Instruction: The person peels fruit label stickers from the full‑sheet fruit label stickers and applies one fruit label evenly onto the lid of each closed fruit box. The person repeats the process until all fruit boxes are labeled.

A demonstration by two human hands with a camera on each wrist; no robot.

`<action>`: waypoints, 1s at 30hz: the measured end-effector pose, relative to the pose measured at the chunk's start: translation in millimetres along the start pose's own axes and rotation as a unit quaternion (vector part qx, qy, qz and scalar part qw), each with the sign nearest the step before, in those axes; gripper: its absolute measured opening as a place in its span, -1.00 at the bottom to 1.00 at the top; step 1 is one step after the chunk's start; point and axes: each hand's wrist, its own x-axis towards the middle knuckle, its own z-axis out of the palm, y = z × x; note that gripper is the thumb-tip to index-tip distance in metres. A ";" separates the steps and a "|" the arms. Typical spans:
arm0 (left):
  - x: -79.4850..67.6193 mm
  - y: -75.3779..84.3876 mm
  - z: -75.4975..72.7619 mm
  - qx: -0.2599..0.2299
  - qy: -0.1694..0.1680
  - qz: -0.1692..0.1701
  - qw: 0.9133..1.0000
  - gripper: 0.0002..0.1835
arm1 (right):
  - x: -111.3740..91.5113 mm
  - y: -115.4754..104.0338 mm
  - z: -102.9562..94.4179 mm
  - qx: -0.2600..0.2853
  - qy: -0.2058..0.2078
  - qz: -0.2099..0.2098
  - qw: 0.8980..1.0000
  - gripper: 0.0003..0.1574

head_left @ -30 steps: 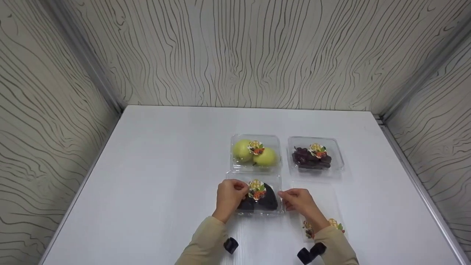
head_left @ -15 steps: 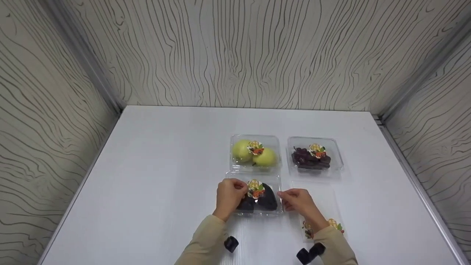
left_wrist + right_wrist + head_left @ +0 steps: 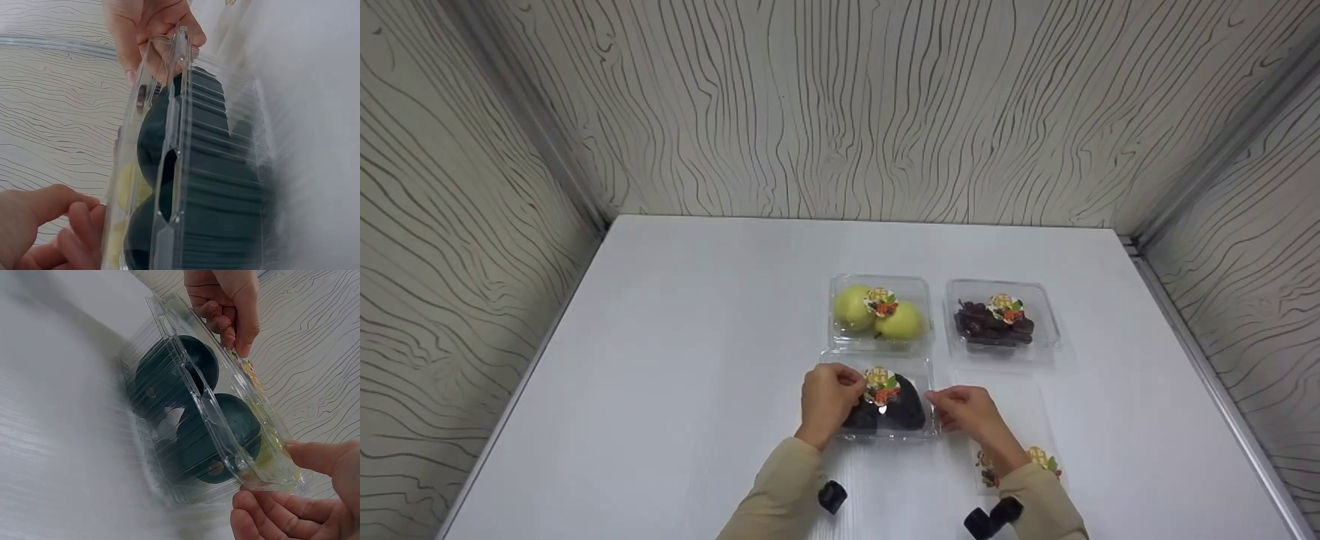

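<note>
A clear plastic clamshell box [image 3: 916, 366] holds dark green, rounded fruits [image 3: 225, 430] whose kind I cannot tell. A round fruit-print sticker [image 3: 882, 386] lies on its lid. My left hand [image 3: 829, 397] is over the lid's left part, thumb and forefinger pinching the sticker's left edge. At the box's right side, my right hand [image 3: 969, 411] grips the rim, thumb above and fingers below, as the right wrist view shows. The left wrist view shows the box side-on, its lid closed over the fruits.
Behind stands a clear box with yellow-green pears [image 3: 900, 321], stickered on top. Right of it, another stickered box holds dark grapes [image 3: 994, 326]. A translucent sheet with stickers [image 3: 1041, 459] lies partly under my right forearm. Patterned panels [image 3: 840, 112] enclose the white table [image 3: 697, 337].
Nearly everything stays put. Both hands keep their places at the box, and the sticker sits in the same spot; the head view has shifted only very slightly.
</note>
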 end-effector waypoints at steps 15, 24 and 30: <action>-0.7 2.7 0.3 0.021 0.008 0.004 1.000 -0.96 | 0.8 1.6 -1.3 0.011 -0.016 -0.015 1.000 -0.51; -1.6 2.8 2.3 0.069 0.032 0.027 0.997 -0.96 | 0.1 1.8 -1.7 0.025 -0.025 -0.020 0.999 -0.51; -1.4 3.5 2.2 0.069 0.029 0.021 0.997 -0.96 | -0.9 1.9 -1.1 0.024 -0.021 -0.015 0.999 -0.52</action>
